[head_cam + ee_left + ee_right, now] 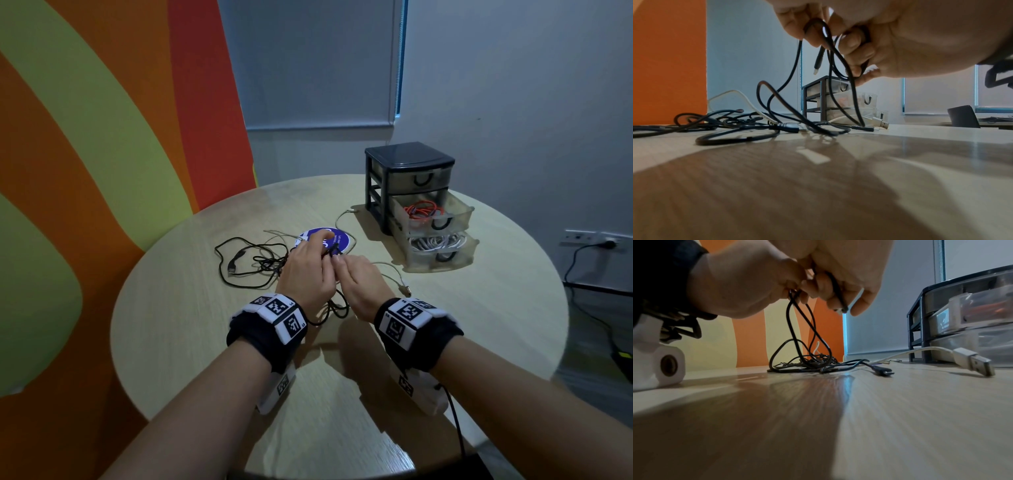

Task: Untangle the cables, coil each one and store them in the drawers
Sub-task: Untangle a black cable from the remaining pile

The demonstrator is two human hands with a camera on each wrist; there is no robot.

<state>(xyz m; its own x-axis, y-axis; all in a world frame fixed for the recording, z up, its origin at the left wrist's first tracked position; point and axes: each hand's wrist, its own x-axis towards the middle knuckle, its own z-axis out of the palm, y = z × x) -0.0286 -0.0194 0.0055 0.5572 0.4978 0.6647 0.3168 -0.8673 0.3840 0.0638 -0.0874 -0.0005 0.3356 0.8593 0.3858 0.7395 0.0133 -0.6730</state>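
Evidently both hands, left hand [308, 270] and right hand [359, 281], are pinching loops of the black cable [838, 97] shut-fingered, lifting them above the tangle [267, 263] below the grip to free it.

Little can be read. White lettering is printed on the round blue sticker [337, 240] on the table [205, 308], but it is partly covered by the hands and too small to be made out. Black-and-white square code markers are carried on the left wristband [277, 313] and the right wristband [409, 317]; a small "3" is seen at a marker's corner.
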